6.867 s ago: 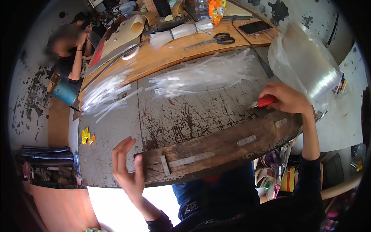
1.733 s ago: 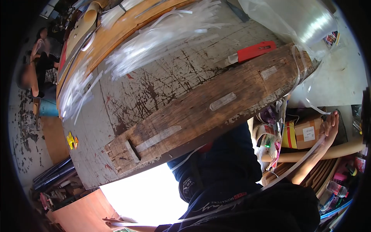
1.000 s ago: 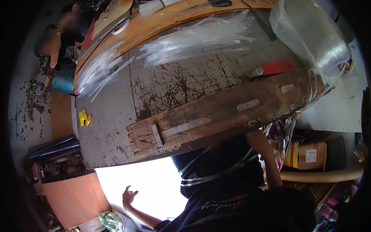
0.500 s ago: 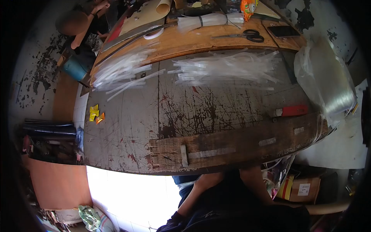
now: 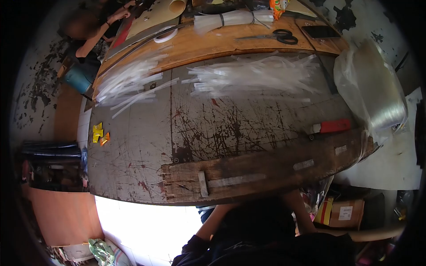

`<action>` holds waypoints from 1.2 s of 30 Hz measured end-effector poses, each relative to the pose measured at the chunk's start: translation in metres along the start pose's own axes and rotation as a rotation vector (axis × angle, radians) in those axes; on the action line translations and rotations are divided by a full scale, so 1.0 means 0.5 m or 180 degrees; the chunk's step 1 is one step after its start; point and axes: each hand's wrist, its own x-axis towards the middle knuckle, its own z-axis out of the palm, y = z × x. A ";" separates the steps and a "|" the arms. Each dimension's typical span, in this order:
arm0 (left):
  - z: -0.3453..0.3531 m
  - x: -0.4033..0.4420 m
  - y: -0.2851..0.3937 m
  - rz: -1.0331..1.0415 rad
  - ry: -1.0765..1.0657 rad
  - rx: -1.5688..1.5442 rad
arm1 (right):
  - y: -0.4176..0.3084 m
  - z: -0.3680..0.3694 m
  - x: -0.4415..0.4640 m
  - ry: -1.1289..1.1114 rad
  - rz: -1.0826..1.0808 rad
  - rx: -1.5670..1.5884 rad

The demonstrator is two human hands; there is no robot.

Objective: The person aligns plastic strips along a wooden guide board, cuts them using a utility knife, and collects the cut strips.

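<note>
The scratched worktable [image 5: 133, 164] fills most of the view, apparently serving as a cutting surface; behind it lies a raised plywood panel [image 5: 213, 49], which keeps the tools back from the near edge. The long wooden plank [image 5: 266, 162] lies along that near edge, in front of the person, perhaps as a guide for length, since pale tape patches [image 5: 304, 165] and a small crosspiece [image 5: 203, 184] sit at intervals on it; clear strands [image 5: 364, 144] cross its right end, beside the large bagged roll of clear plastic strip [image 5: 372, 84], which seems kept there to feed from.

The left forearm [image 5: 215, 221] and right forearm [image 5: 302, 215] run in under the table edge near the plank; both hands are hidden there, so how far they are open, and whether they grip any strip, there is no telling.

Cut clear strips lie in a wide pile [image 5: 253, 79] at the centre and a looser pile [image 5: 133, 80] to its left, roughly aligned, probably for easy gathering; a bundle [image 5: 230, 20] on the panel is bound with dark ties [image 5: 222, 20], which hold it together; the scissors [image 5: 271, 37] and smartphone [image 5: 319, 32] lie near it; the red-handled cutter [image 5: 335, 126] lies just beyond the plank, seemingly within easy reach of the right side.
</note>
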 end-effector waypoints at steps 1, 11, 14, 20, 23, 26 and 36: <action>0.006 -0.005 -0.008 -0.0074 -0.0022 -0.0178 | 0.013 0.010 0.001 0.0044 0.0030 0.0062; -0.033 0.023 0.027 -0.0385 0.0297 -0.0106 | 0.020 0.046 0.018 0.0129 0.0170 0.0629; -0.025 0.022 0.012 -0.0165 0.0037 -0.0449 | -0.032 -0.006 0.022 -0.0120 0.0309 0.0616; -0.084 0.058 0.053 -0.0194 -0.0762 -0.1623 | -0.092 -0.037 0.008 -0.1491 -0.0073 -0.0010; -0.098 0.061 0.061 -0.0389 -0.1018 -0.1529 | -0.081 -0.017 -0.017 -0.1466 -0.0391 0.0110; -0.107 0.063 0.065 -0.0567 -0.1159 -0.1389 | -0.078 -0.036 -0.024 -0.1058 -0.0685 0.0240; -0.122 0.053 0.065 -0.0941 -0.1375 -0.1010 | 0.030 -0.221 -0.094 -0.1288 -0.0440 0.0854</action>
